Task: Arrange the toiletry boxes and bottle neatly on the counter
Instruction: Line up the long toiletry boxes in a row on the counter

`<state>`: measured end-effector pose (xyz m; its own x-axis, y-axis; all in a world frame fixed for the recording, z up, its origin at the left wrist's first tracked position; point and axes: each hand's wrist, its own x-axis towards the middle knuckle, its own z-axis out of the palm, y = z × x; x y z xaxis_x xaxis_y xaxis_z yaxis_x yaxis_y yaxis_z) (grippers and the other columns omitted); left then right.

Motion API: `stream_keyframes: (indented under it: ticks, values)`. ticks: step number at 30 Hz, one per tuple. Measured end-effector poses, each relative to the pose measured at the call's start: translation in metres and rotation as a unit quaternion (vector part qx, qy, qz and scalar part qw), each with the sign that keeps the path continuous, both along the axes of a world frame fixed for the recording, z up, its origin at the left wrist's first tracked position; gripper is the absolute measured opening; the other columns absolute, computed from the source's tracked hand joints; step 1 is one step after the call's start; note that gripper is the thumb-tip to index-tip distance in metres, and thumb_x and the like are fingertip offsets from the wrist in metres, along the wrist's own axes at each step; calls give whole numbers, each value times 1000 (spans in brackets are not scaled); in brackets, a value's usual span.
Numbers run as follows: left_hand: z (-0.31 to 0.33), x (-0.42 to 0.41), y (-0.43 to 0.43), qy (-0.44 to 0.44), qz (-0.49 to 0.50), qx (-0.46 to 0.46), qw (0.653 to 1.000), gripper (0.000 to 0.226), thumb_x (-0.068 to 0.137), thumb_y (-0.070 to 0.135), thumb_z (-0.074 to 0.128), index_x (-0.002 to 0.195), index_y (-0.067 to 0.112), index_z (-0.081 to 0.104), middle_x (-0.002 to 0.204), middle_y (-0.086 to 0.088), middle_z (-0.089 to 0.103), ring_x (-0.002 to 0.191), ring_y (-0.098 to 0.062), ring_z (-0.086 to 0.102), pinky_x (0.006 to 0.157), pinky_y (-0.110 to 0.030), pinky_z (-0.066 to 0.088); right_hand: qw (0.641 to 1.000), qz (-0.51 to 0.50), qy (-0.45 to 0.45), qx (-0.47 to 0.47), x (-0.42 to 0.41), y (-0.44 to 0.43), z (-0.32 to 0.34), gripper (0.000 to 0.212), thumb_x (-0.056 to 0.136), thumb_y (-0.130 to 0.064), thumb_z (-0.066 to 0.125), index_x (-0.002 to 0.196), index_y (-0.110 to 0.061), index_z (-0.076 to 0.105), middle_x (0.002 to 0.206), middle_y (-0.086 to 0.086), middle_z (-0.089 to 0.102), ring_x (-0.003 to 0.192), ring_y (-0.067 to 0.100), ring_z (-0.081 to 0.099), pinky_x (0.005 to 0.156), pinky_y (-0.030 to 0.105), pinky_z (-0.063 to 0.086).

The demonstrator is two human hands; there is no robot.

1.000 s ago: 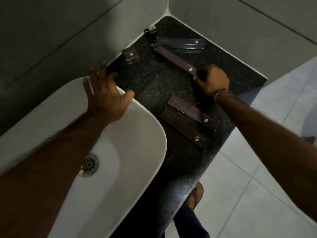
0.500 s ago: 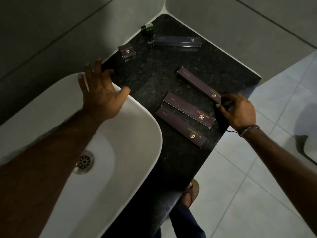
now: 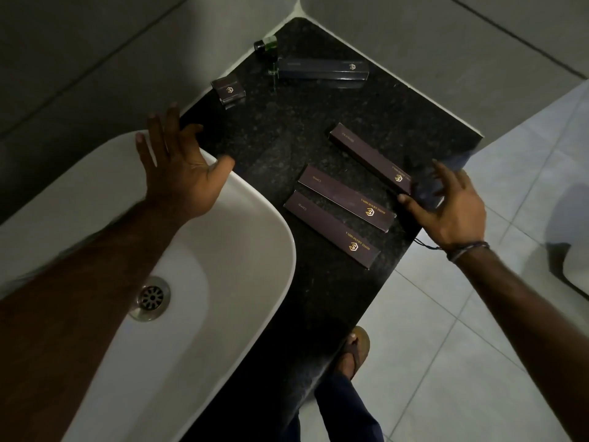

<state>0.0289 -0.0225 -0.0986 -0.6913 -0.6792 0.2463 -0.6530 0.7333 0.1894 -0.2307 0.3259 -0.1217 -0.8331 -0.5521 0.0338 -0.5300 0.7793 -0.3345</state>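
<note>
Counting three long dark-purple card boxes point(image 3: 369, 157) near-parallel at your speckled black granite counter's point(image 3: 287, 129) front, your right hand point(image 3: 452, 212) open-fingered beside the third, left hand point(image 3: 178, 167) spread empty; small green bottle point(image 3: 266, 46), small box point(image 3: 229, 90), back box point(image 3: 322, 69) unsorted

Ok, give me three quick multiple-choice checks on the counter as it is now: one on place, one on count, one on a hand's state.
1. Where is the green bottle?
A. in the sink
B. at the far corner by the wall
C. on the floor

2. How many long boxes lie on the counter?
A. two
B. four
C. six

3. What is the left hand doing?
A. resting open on the sink rim
B. gripping a box
C. holding the bottle

Answers: 1 B, it stands beside the far long box; 2 B, that one plus three nearer the right hand; 3 A, fingers spread, nothing held.
</note>
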Motion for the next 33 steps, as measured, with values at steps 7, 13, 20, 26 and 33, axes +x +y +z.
stream_keyframes:
  ticks: [7, 13, 20, 26, 33]
  values:
    - [0, 1, 1, 4, 3, -1, 1000, 65, 86, 51, 39, 133, 7, 43, 156, -22, 27, 144, -48, 18, 113, -64, 14, 986, 157, -8, 59, 52, -3, -4, 69, 86, -67, 58, 139, -24, 54, 127, 2, 57, 107, 24, 57, 71, 35, 54]
    - [2, 0, 2, -3, 6, 14, 1000, 70, 84, 53, 36, 136, 7, 42, 158, -21, 23, 146, -47, 13, 115, -62, 10, 992, 114, -15, 58, 56, -5, -11, 57, 90, -56, 60, 133, -19, 61, 124, 4, 59, 106, 26, 58, 72, 32, 50]
    - [1, -1, 2, 6, 11, 25, 1000, 67, 82, 52, 39, 135, 10, 42, 159, -19, 23, 147, -45, 13, 115, -62, 9, 992, 119, -13, 47, 56, -1, -14, 56, 89, -55, 62, 131, -18, 62, 122, 5, 61, 103, 26, 59, 70, 30, 49]
    - [1, -1, 3, 12, 15, 32, 999, 65, 82, 51, 41, 134, 11, 42, 159, -18, 22, 147, -44, 12, 115, -62, 8, 993, 111, -12, 46, 56, 1, -17, 60, 88, -60, 59, 131, -19, 62, 117, 4, 61, 100, 24, 58, 68, 34, 53]
    - [6, -2, 5, 10, 19, 42, 999, 66, 82, 50, 41, 135, 10, 44, 160, -17, 21, 148, -43, 11, 116, -61, 7, 992, 116, -19, 44, 57, 0, -14, 66, 86, -64, 54, 131, -17, 63, 116, 6, 61, 100, 26, 58, 68, 34, 53]
